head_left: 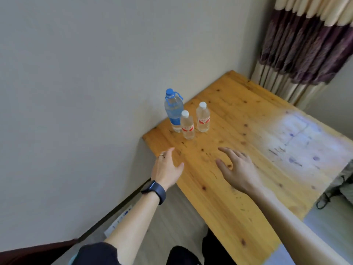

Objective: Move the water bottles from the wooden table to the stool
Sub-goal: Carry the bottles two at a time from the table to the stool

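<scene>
On knotty wooden table, three probably plastic bottles.

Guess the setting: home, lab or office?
Likely a home room, perhaps a bedroom: a pleated striped curtain and a plain wooden table set against a bare painted wall.

Left arm: black smart band at the wrist, dark glossy face, wide strap. Left grip: thin pale metal ring on one finger. Arm bare up to a dark sleeve near the elbow; light teal edge beside it at the frame bottom. Right arm: bare along all that shows. Legs: dark trousers, bottom centre.
</scene>
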A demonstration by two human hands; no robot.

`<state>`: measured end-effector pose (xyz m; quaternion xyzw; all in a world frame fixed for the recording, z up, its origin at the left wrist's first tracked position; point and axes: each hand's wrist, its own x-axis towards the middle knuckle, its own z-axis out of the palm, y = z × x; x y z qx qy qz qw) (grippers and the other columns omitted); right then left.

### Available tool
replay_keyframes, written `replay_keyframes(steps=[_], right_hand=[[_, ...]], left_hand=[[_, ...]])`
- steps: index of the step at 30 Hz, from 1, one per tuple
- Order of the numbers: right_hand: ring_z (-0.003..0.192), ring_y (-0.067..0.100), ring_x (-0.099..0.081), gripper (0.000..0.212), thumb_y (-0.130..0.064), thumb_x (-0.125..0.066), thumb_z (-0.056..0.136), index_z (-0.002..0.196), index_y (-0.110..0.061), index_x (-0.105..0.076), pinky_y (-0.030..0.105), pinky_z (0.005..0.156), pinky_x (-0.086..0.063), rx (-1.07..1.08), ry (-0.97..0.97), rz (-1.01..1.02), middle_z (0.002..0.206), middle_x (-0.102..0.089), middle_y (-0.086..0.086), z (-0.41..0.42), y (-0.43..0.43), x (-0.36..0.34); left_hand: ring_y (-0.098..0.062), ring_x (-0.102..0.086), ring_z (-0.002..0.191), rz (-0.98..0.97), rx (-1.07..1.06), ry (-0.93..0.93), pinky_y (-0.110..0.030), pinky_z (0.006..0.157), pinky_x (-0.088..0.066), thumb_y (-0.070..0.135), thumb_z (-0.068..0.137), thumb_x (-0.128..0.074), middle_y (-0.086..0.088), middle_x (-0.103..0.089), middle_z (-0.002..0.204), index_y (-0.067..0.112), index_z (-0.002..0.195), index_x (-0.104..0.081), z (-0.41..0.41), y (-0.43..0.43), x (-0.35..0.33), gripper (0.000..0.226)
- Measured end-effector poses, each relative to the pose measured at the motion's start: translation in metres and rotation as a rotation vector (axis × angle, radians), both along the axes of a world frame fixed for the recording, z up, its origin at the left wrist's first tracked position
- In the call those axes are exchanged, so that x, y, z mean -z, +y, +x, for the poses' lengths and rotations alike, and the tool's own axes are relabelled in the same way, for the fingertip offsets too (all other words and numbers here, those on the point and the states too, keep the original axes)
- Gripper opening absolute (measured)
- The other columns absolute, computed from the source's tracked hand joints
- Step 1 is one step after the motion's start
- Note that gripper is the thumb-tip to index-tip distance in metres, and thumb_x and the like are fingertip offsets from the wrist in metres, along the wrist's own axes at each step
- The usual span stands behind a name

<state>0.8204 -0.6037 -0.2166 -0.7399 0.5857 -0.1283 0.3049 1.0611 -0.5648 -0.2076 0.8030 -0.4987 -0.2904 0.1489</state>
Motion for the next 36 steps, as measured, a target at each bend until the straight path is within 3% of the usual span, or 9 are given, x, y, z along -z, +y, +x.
replay_keyframes(steps=[6, 10, 13, 17, 20, 23, 26, 29, 36], right_hand=[[0.135, 0.03, -0.038, 0.051, -0.049, -0.048, 0.099, 0.148, -0.036, -0.04, 0.039, 0.107, -0.034, 0.095, -0.012, 0.016, 0.147, -0.05, 0.001, 0.052, -0.099, -0.006], [0.134, 0.038, -0.04, 0.063, -0.05, -0.049, 0.097, 0.154, -0.032, -0.029, 0.044, 0.107, -0.035, 0.193, 0.019, 0.062, 0.151, -0.043, 0.009, 0.085, -0.162, 0.013], [0.138, 0.042, -0.036, 0.072, -0.047, -0.052, 0.096, 0.156, -0.037, -0.015, 0.05, 0.11, -0.036, 0.229, 0.043, 0.133, 0.158, -0.031, 0.014, 0.106, -0.197, 0.029], [0.14, 0.043, -0.035, 0.079, -0.046, -0.053, 0.095, 0.156, -0.043, -0.001, 0.054, 0.108, -0.038, 0.204, 0.084, 0.224, 0.162, -0.02, 0.015, 0.127, -0.233, 0.048], [0.114, 0.043, -0.058, 0.068, -0.041, -0.053, 0.098, 0.152, -0.034, -0.013, 0.043, 0.082, -0.047, 0.203, 0.046, 0.264, 0.151, -0.038, 0.017, 0.138, -0.24, 0.063], [0.089, 0.04, -0.061, 0.043, -0.033, -0.049, 0.103, 0.138, -0.021, -0.029, 0.039, 0.064, -0.042, 0.278, 0.013, 0.183, 0.131, -0.055, 0.017, 0.146, -0.233, 0.072], [0.083, 0.037, -0.058, 0.035, -0.031, -0.048, 0.104, 0.131, -0.017, -0.033, 0.046, 0.065, -0.048, 0.322, -0.021, 0.14, 0.121, -0.057, 0.018, 0.147, -0.223, 0.068], [0.073, 0.036, -0.056, 0.029, -0.031, -0.049, 0.104, 0.124, -0.016, -0.035, 0.042, 0.058, -0.044, 0.402, -0.046, 0.12, 0.105, -0.062, 0.019, 0.144, -0.201, 0.065], [0.066, 0.026, -0.054, 0.031, -0.04, -0.053, 0.101, 0.125, -0.026, -0.04, 0.038, 0.061, -0.042, 0.608, -0.014, 0.135, 0.103, -0.066, 0.006, 0.144, -0.114, 0.061]], left_hand=[[-0.025, -0.042, 0.135, -0.072, 0.022, 0.016, -0.032, 0.099, -0.04, 0.041, 0.085, -0.07, -0.01, -0.041, 0.146, 0.031, 0.151, -0.024, 0.026, -0.101, 0.011, 0.081], [-0.023, -0.053, 0.121, -0.109, 0.156, 0.075, -0.029, 0.084, -0.044, 0.053, 0.084, -0.069, -0.008, -0.055, 0.129, 0.044, 0.148, -0.024, 0.038, -0.161, 0.031, 0.078], [-0.028, -0.058, 0.111, -0.096, 0.275, -0.03, -0.036, 0.073, -0.052, 0.049, 0.088, -0.065, -0.007, -0.06, 0.12, 0.043, 0.147, -0.028, 0.046, -0.195, 0.049, 0.069], [-0.033, -0.059, 0.107, -0.088, 0.372, -0.197, -0.039, 0.064, -0.047, 0.047, 0.093, -0.056, -0.01, -0.062, 0.113, 0.036, 0.146, -0.03, 0.05, -0.221, 0.063, 0.06], [-0.034, -0.06, 0.101, -0.111, 0.385, -0.203, -0.036, 0.057, -0.039, 0.045, 0.096, -0.054, -0.013, -0.061, 0.104, 0.025, 0.131, -0.046, 0.052, -0.222, 0.064, 0.04], [-0.036, -0.063, 0.091, -0.13, 0.453, -0.153, -0.036, 0.052, -0.038, 0.041, 0.097, -0.056, -0.013, -0.064, 0.094, 0.022, 0.129, -0.05, 0.059, -0.218, 0.069, 0.038], [-0.038, -0.065, 0.09, -0.11, 0.499, 0.011, -0.036, 0.056, -0.039, 0.036, 0.099, -0.055, -0.012, -0.068, 0.101, 0.019, 0.133, -0.048, 0.071, -0.222, 0.074, 0.038], [-0.035, -0.063, 0.097, -0.084, 0.511, 0.137, -0.04, 0.068, -0.047, 0.033, 0.099, -0.055, -0.007, -0.067, 0.112, 0.02, 0.134, -0.048, 0.084, -0.227, 0.072, 0.038], [-0.031, -0.062, 0.103, -0.019, 0.679, 0.118, -0.038, 0.076, -0.046, 0.034, 0.098, -0.057, -0.008, -0.068, 0.112, 0.025, 0.133, -0.05, 0.117, -0.216, 0.067, 0.036]])
